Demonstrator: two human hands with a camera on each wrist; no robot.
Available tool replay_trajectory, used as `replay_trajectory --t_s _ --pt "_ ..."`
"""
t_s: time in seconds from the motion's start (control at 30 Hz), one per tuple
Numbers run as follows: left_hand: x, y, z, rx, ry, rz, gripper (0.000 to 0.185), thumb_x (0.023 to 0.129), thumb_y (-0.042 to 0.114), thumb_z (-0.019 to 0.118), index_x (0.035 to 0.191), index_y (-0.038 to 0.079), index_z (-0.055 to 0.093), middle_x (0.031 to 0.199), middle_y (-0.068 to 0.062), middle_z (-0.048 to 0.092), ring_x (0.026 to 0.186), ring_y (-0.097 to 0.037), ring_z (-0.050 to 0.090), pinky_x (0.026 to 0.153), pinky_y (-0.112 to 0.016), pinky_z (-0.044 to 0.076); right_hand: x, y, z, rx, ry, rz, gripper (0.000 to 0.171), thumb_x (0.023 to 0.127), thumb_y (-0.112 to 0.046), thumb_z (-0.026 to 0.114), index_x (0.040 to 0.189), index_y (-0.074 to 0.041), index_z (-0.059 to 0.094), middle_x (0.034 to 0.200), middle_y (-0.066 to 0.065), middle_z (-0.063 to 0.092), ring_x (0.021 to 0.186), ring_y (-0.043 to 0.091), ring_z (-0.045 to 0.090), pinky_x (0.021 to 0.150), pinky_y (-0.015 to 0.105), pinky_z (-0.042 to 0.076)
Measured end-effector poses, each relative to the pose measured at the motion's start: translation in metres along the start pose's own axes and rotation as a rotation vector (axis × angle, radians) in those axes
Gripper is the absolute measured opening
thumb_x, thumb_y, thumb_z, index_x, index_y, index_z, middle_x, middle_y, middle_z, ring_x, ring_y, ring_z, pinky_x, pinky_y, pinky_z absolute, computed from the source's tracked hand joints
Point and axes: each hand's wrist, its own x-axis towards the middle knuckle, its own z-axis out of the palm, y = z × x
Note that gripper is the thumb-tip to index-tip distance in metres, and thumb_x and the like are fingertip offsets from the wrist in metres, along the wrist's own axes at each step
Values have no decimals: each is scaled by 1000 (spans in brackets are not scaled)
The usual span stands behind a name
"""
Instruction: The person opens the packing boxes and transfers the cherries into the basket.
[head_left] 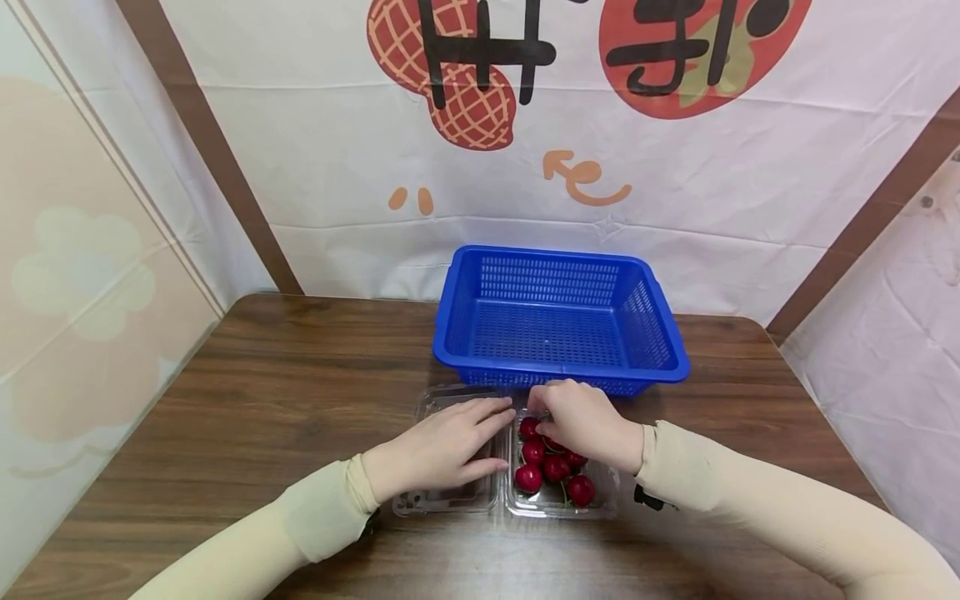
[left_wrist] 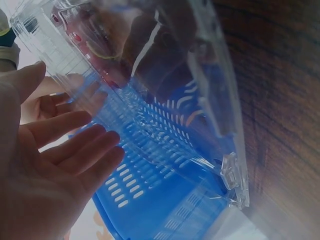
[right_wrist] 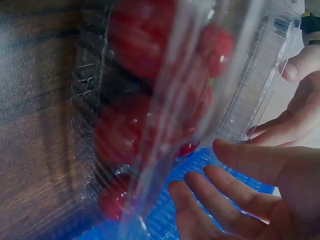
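A clear plastic clamshell box (head_left: pixel 501 505) lies unfolded on the table. Several dark red cherries (head_left: pixel 557 467) with green stems fill its right half, and they show large through the clear wall in the right wrist view. My left hand (head_left: pixel 444 442) is over the lid half (head_left: pixel 412 503), fingers stretched toward the middle fold and the thumb apart. My right hand (head_left: pixel 583 419) is above the far part of the cherries, fingers bent downward. In the right wrist view, the right fingers (right_wrist: pixel 220 187) are loosely bent beside the box wall, with no cherry between them.
A blue perforated basket (head_left: pixel 561 368) stands right behind the box, near the table's back edge. The brown wooden table (head_left: pixel 300 417) extends to both sides. Behind it hangs a printed white cloth (head_left: pixel 322 167).
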Motion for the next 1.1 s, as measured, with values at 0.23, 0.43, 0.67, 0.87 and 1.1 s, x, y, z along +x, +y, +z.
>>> replay_trajectory --t_s 0.23,0.43,0.67,0.87,1.1 --pt "0 0 1 27 7 12 60 92 46 56 133 2 52 138 -15 51 126 -26 50 107 -37 42 6 1 6 -18 -53 -35 19 77 -16 77 95 -14 71 90 1 72 82 19 67 63 38 55" --pt "0 2 0 28 12 34 57 92 44 56 132 3 54 138 -14 51 126 -26 50 107 -37 41 10 1 7 -13 -93 -34 20 74 -16 79 92 -15 71 86 1 71 78 19 66 62 39 55" --pt "1 2 0 15 34 51 56 91 42 59 130 1 55 136 -15 53 125 -28 52 106 -38 42 15 4 9 1 -130 -32 23 71 -16 80 93 -17 72 87 -2 72 78 15 65 63 35 54" --pt "1 2 1 21 17 43 57 92 43 56 131 1 54 137 -15 52 127 -27 50 108 -36 40 18 4 11 8 -162 -17 21 71 -14 79 91 -17 71 83 -3 71 73 16 64 59 36 53" --pt "1 1 2 30 -1 33 59 93 45 54 132 1 53 139 -14 50 128 -25 49 109 -35 39 20 5 14 41 -167 -25 23 71 -13 80 92 -15 71 83 -2 71 69 11 61 61 32 53"
